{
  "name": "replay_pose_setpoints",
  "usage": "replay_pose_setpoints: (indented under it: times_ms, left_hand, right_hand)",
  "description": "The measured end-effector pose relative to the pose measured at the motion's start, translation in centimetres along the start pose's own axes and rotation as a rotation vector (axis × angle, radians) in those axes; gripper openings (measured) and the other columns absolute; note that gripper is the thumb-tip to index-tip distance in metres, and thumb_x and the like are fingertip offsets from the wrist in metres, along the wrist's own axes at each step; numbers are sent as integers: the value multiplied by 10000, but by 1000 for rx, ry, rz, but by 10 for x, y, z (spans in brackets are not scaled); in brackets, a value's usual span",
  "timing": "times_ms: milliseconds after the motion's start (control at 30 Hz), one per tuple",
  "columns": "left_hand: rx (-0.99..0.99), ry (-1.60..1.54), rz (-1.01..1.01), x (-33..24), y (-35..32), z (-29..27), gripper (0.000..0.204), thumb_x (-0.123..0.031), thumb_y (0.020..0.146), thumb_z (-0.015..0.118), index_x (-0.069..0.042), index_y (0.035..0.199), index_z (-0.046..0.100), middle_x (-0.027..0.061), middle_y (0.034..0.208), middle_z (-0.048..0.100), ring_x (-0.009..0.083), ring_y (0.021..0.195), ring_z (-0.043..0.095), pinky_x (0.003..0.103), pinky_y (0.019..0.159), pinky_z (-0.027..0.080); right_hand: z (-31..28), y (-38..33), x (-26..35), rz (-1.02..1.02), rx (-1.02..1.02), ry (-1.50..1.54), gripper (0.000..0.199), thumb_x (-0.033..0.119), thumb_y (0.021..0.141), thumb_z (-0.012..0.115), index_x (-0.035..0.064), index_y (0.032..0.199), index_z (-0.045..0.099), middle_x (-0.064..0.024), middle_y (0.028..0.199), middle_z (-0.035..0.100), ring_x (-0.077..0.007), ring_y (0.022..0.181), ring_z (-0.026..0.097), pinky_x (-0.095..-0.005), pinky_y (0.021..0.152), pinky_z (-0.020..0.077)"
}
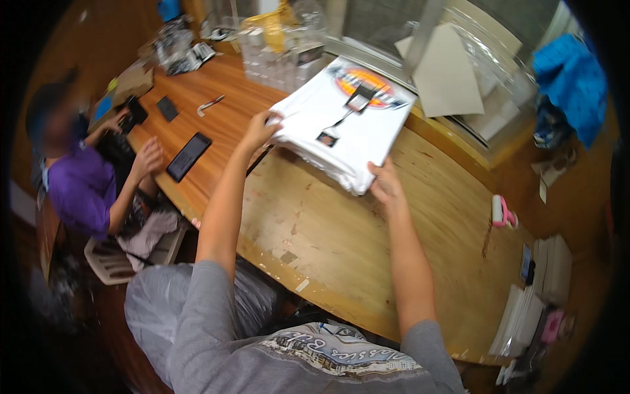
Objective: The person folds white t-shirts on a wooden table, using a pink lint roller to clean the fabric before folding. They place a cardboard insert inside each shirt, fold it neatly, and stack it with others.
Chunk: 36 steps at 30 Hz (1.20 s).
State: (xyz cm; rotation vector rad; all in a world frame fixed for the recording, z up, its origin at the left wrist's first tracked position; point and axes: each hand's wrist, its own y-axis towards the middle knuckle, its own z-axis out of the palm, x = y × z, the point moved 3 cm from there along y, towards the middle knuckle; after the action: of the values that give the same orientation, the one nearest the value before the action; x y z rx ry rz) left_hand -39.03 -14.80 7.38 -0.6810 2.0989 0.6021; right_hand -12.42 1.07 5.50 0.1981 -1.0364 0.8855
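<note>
Over the far part of the bare wooden table, I hold a stack of what look like folded white shirts (374, 134) in clear plastic. Its top face carries an orange and blue print and small black tags. My left hand (264, 127) grips the stack's left edge, fingers curled over it. At the near right corner, my right hand (386, 180) is closed on it too, thumb on top. The fingers beneath are hidden. The stack's far end lies close to the window ledge.
On the left, a person in a purple shirt (82, 190) sits at the brown tabletop (230, 85), near a phone (188, 156) and cutter (211, 104). Clear-wrapped boxes (272, 65) stand behind. A pink-handled roller (504, 211) and white stacks (518, 322) lie right.
</note>
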Motion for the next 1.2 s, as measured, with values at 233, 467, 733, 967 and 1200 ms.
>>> replay_pose_setpoints:
  times_ms: [233, 467, 733, 967, 1200]
  left_hand:
    - [-148, -142, 14, -23, 15, -16, 202, -18, 688, 579, -37, 889, 596, 94, 855, 599, 182, 812, 540, 278, 759, 403]
    - [-20, -28, -179, 31, 15, -8, 197, -20, 754, 545, -24, 949, 565, 83, 846, 573, 134, 774, 519, 241, 677, 420]
    - [-203, -154, -165, 32, 2, 11, 184, -39, 789, 495, -25, 960, 562, 76, 822, 571, 135, 751, 511, 254, 680, 426]
    - [-891, 192, -284, -14, -34, 20, 457, -253, 798, 540, -13, 1161, 400, 205, 1196, 360, 270, 1064, 387, 397, 912, 309]
    - [-867, -592, -429, -25, -40, 96, 830, -436, 817, 446, -20, 1306, -80, 268, 1333, 2, 360, 1243, 103, 422, 1003, 179]
  right_hand:
    - [33, 0, 33, -13, -68, -2, 546, -63, 789, 451, 83, 1250, 197, -180, 1140, 416, -271, 1019, 466, -398, 804, 454]
    - [24, 21, -13, 135, -139, -4, 518, -33, 806, 436, 104, 1244, 196, -196, 1110, 436, -312, 888, 535, -460, 590, 504]
    - [18, 16, -6, 61, -173, 0, 546, -25, 795, 476, 81, 1257, 207, -186, 1084, 460, -281, 851, 543, -420, 584, 499]
    - [5, 8, -7, -111, -338, -186, 575, 22, 779, 534, 96, 1266, 237, -172, 1057, 491, -240, 846, 548, -326, 670, 468]
    - [-12, -42, -37, 48, -626, -344, 695, 396, 805, 486, 164, 1326, 89, -150, 1352, 137, -276, 1222, 201, -426, 932, 259]
